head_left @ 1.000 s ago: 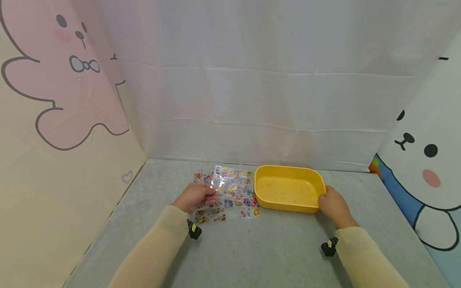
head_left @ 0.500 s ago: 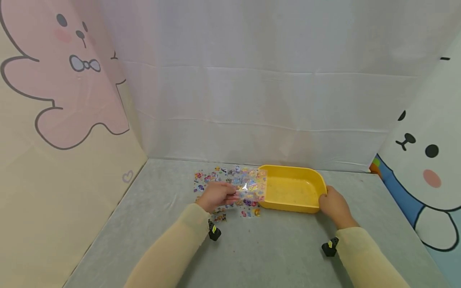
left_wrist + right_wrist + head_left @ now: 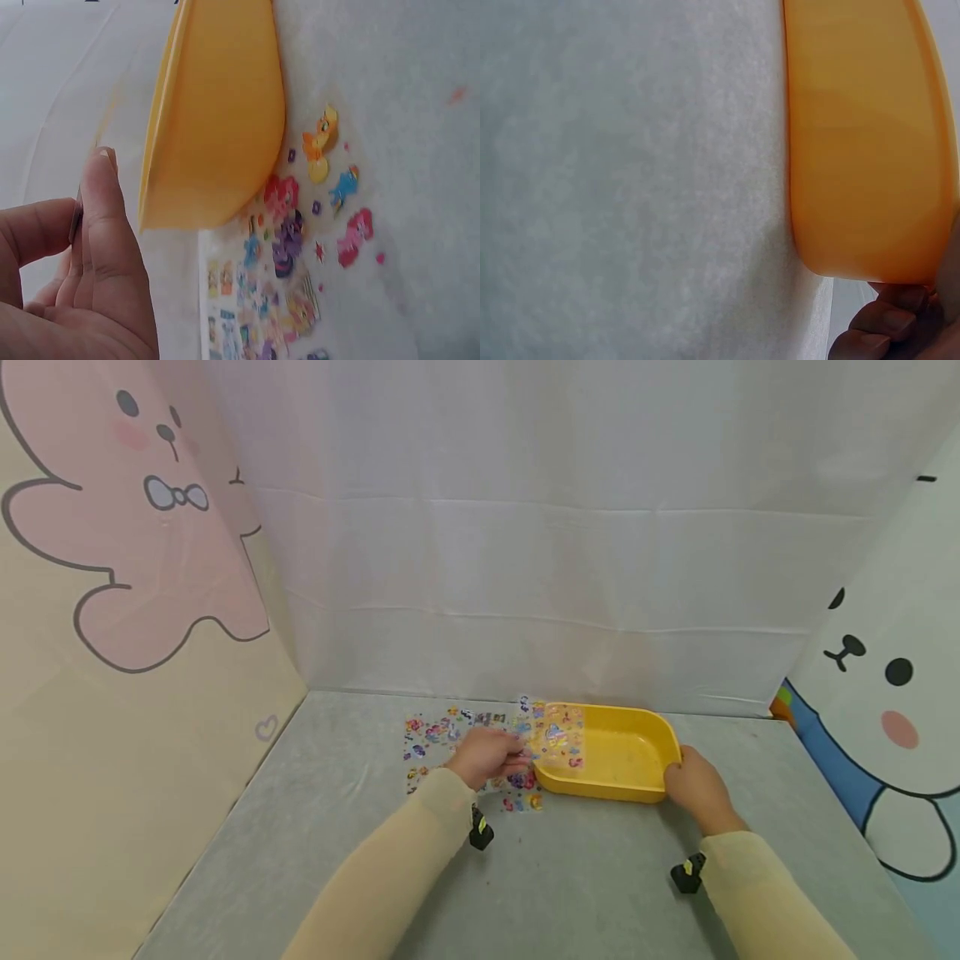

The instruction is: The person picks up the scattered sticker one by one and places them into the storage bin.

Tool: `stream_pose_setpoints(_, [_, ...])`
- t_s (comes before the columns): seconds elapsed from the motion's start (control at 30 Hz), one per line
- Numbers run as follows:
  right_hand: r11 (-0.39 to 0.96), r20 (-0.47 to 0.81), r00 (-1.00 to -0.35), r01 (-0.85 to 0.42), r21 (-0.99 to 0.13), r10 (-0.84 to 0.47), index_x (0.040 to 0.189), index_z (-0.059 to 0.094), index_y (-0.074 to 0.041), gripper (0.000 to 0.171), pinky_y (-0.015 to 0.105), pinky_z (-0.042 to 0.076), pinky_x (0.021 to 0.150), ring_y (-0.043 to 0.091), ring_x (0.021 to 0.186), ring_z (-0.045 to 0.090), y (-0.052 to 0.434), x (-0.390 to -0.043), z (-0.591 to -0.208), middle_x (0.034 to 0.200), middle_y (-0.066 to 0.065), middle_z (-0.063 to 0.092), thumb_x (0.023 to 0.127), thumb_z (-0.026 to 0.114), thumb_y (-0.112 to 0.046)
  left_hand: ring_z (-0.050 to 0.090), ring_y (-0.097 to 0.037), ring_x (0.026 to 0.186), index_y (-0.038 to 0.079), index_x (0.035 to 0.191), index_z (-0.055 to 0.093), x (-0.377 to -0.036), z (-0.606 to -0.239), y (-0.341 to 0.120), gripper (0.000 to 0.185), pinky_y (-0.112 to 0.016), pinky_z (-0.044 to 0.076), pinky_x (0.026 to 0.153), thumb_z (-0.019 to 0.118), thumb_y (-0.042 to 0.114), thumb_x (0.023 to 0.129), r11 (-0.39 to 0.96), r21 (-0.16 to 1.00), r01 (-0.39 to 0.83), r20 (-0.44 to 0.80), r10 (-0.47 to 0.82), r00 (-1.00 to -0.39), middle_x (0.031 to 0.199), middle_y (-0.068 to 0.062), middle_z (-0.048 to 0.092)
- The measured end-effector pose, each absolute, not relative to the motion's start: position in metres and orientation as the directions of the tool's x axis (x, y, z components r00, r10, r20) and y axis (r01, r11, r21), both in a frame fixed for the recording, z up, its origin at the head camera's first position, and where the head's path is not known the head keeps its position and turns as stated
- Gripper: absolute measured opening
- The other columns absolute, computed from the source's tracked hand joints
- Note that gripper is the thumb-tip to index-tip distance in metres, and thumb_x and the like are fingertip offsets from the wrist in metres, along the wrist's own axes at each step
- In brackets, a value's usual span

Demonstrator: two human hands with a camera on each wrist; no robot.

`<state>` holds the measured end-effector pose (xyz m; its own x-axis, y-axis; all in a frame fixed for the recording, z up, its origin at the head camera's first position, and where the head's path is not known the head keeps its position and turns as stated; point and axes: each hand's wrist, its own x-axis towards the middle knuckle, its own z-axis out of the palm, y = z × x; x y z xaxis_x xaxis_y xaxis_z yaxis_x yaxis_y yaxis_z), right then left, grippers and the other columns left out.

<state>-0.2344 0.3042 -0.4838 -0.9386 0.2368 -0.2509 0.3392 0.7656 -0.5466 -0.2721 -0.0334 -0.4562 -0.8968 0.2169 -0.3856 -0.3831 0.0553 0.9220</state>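
My left hand (image 3: 491, 755) pinches a clear sticker sheet (image 3: 557, 735) by its left edge, thumb against fingers. The sheet overlaps the left part of a yellow tray (image 3: 622, 752) in the head view; in the left wrist view it shows edge-on, above the level of the tray's rim. My right hand (image 3: 697, 783) grips the tray's right end, fingers curled at the outside wall (image 3: 870, 150). More clear sticker sheets (image 3: 427, 739) with small colourful figures lie on the table beside the tray, partly hidden under my left hand. Pony figures (image 3: 285, 232) show on them in the left wrist view.
The grey table (image 3: 570, 885) runs back to a white curtain (image 3: 480, 568). A cartoon-printed panel (image 3: 150, 568) stands at the left, another printed panel (image 3: 885, 693) at the right. Each wrist wears a small black camera (image 3: 481, 831).
My left hand has carried the sticker sheet rightward, from above the other sheets to over the tray's left part. My right hand and the tray have stayed in place.
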Motion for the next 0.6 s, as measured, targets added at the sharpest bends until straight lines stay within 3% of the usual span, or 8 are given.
stream_pose_setpoints(0.17, [0.763, -0.255, -0.938, 0.341, -0.549, 0.236, 0.146, 0.032, 0.019, 0.054, 0.058, 0.044, 0.094, 0.040, 0.102, 0.051, 0.304, -0.235, -0.484, 0.132, 0.034, 0.051, 0.100, 0.031, -0.008, 0.076, -0.018, 0.080, -0.003, 0.111, 0.070, -0.271, -0.449, -0.013, 0.016, -0.030, 0.061, 0.074, 0.064, 0.009, 0.102, 0.095, 0.922, -0.375, -0.386, 0.178, -0.905, 0.094, -0.014, 0.074])
stream_pose_setpoints(0.33, [0.762, -0.259, -0.937, 0.344, -0.548, 0.237, 0.147, 0.030, 0.019, 0.055, 0.058, 0.044, 0.095, 0.041, 0.104, 0.051, 0.305, -0.237, -0.484, 0.135, 0.035, 0.049, 0.100, 0.031, -0.008, 0.076, -0.018, 0.076, -0.003, 0.111, 0.071, -0.270, -0.445, 0.009, 0.015, -0.029, 0.061, 0.070, 0.065, 0.007, 0.101, 0.094, 0.923, -0.374, -0.385, 0.173, -0.907, 0.090, -0.013, 0.075])
stream_pose_setpoints(0.6, [0.770, -0.255, -0.939, 0.336, -0.542, 0.231, 0.148, 0.029, 0.019, 0.055, 0.058, 0.043, 0.095, 0.041, 0.104, 0.050, 0.306, -0.237, -0.487, 0.137, 0.036, 0.047, 0.100, 0.029, -0.009, 0.075, -0.019, 0.067, -0.002, 0.099, 0.073, -0.273, -0.444, 0.041, 0.009, -0.025, 0.058, 0.059, 0.070, 0.007, 0.098, 0.136, 0.888, -0.439, -0.451, 0.079, -0.889, 0.080, -0.011, 0.074])
